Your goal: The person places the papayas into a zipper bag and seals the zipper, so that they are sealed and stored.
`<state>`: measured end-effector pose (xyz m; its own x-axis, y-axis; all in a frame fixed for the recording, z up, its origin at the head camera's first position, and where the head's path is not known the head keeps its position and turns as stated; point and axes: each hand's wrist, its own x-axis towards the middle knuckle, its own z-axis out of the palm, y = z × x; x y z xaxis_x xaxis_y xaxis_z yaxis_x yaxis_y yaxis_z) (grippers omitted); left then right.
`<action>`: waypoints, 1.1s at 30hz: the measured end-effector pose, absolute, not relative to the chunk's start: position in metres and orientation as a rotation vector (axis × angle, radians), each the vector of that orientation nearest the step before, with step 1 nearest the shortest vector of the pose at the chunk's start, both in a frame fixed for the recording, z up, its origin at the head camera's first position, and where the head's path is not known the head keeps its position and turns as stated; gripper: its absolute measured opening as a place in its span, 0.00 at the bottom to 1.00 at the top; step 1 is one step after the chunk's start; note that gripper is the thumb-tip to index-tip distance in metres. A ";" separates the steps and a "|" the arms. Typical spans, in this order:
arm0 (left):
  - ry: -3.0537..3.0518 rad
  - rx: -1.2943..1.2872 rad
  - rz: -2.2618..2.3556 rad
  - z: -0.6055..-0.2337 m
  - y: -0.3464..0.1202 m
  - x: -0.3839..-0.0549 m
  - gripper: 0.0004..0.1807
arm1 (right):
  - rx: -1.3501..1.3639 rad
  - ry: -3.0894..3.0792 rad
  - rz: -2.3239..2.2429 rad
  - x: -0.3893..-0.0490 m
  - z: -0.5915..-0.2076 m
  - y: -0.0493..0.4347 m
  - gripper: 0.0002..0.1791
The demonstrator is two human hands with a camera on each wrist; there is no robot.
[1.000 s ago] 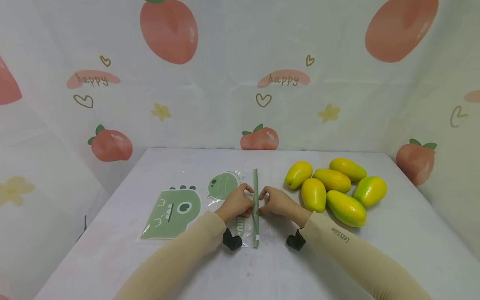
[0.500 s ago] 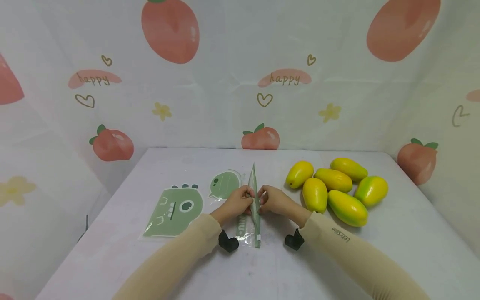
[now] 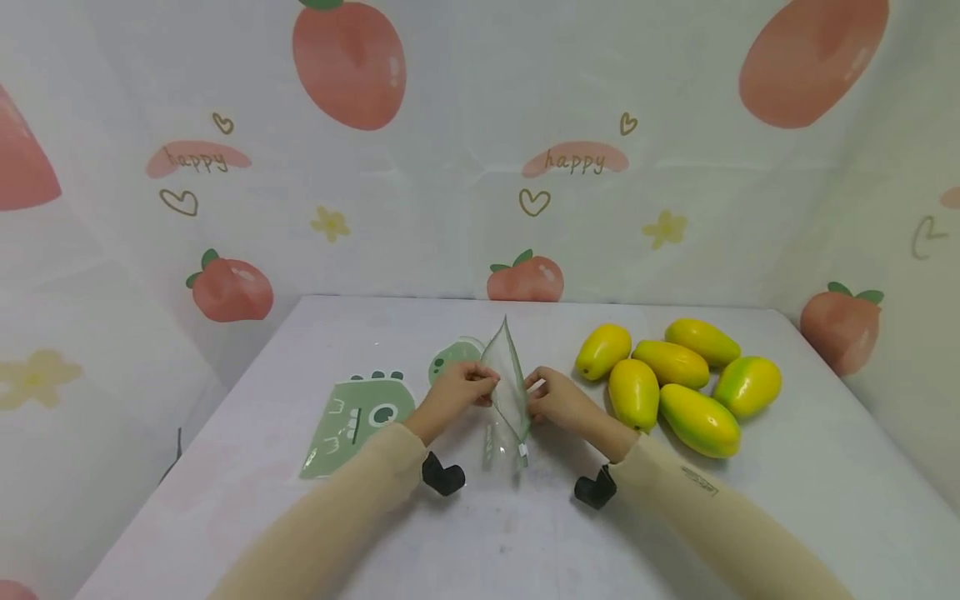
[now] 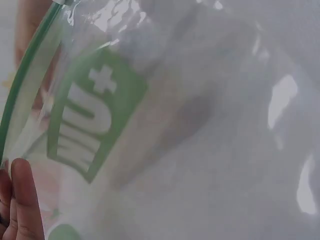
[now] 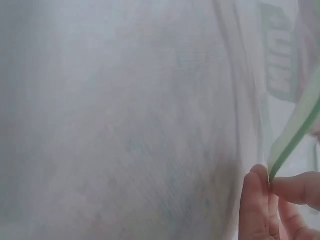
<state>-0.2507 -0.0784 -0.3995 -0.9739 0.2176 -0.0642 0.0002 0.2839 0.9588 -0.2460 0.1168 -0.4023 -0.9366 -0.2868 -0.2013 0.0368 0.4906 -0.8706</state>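
Observation:
A clear zip bag (image 3: 356, 429) printed with a green cartoon monster lies toward the left of the table, its mouth end raised and spread apart between both hands. The left hand (image 3: 457, 392) pinches one lip of the mouth, and the right hand (image 3: 566, 402) pinches the opposite lip. In the right wrist view, thumb and fingers (image 5: 255, 205) grip the green zip edge (image 5: 295, 142). The left wrist view shows the green "NIU+" print (image 4: 95, 115) through the clear film, with left fingers (image 4: 27, 200) at the lip. A white slider (image 3: 522, 450) sits at the mouth's near end.
Several yellow-green mangoes (image 3: 697, 421) lie grouped on the right of the white table (image 3: 517, 542), close to the right forearm. A fruit-printed cloth (image 3: 450, 217) hangs behind the table and along its sides.
The bag's mouth has gone from a flat strip to a wide gap. The left hand has moved left with one lip, the right hand slightly right with the other.

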 end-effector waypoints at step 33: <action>2.438 0.198 1.873 -0.345 -0.109 -0.243 0.21 | -0.371 2.451 -1.583 -0.240 -0.395 0.132 0.40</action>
<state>-0.2429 -0.1092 -0.3449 -0.9899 0.1385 0.0299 0.0646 0.2531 0.9653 -0.2395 0.1317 -0.3947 -0.9483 -0.3158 -0.0317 -0.1010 0.3950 -0.9131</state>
